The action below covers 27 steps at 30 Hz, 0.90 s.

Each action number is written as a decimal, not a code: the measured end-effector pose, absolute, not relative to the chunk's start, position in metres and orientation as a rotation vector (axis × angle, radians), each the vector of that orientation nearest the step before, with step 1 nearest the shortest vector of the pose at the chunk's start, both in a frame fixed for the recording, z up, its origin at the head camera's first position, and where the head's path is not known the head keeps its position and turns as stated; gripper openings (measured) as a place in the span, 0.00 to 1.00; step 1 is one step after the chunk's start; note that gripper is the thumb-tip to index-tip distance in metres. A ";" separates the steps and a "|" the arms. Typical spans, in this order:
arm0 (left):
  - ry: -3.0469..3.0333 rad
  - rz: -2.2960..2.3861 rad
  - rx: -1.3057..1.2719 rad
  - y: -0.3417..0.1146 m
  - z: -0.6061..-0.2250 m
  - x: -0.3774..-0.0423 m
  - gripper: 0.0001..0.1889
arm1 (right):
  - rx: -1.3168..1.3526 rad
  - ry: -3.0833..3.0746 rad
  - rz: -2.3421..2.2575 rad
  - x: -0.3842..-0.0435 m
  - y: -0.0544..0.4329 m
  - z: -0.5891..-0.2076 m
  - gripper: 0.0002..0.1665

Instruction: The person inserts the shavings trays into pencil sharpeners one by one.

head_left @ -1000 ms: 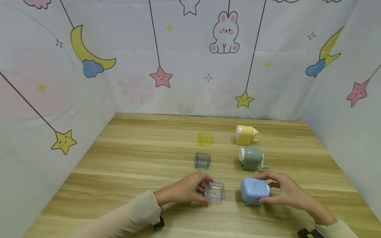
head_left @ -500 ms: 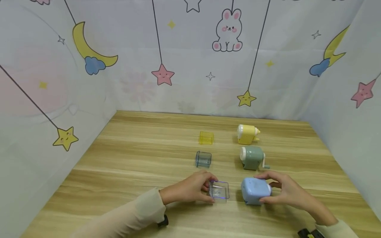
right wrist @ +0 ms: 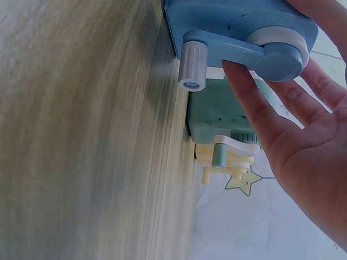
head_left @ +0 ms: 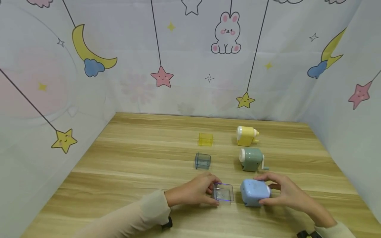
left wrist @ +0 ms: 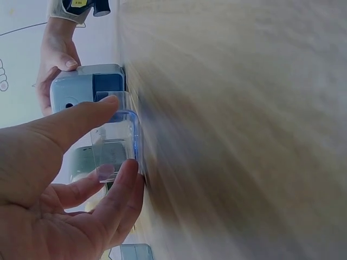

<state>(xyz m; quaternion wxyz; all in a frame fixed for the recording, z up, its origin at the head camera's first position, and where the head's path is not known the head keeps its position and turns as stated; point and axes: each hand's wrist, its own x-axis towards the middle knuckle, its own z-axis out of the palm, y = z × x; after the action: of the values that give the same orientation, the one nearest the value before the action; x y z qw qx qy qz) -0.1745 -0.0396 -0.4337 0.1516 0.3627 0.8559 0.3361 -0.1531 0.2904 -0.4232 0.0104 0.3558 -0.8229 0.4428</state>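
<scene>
From the head view I see the left hand [head_left: 194,190] pinching the clear bin [head_left: 224,192], just apart from the blue sharpener [head_left: 255,192] that the right hand [head_left: 285,193] grips. In the left wrist view the bin faces the sharpener's recess [left wrist: 108,83]; I'd call this step lining up, the next move calling for a level, straight push. In the right wrist view I find fingers [right wrist: 249,97] against the sharpener beside its crank [right wrist: 227,49]

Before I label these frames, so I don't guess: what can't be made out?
Head: fine detail on the floor of the clear tray, too small.
Left wrist: the yellow sharpener, mostly hidden behind the left hand; the blue-grey tray, cut off by the bottom edge.
Right wrist: part of the blue sharpener, cut off by the top edge.
</scene>
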 end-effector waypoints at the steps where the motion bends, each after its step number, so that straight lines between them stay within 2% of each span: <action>1: 2.460 0.961 1.044 -0.039 -0.433 -0.175 0.32 | 1.110 -2.569 1.383 -0.153 0.290 -0.423 0.35; 27: 2.485 0.855 1.166 -0.020 -0.431 -0.174 0.32 | 1.126 -2.526 1.396 -0.153 0.290 -0.427 0.36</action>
<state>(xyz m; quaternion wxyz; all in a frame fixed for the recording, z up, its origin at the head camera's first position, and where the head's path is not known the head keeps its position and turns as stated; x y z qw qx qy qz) -0.1735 -0.0203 -0.4314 0.1330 0.4020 0.8566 0.2948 -0.1527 0.2902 -0.4275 0.0218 0.3633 -0.8153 0.4504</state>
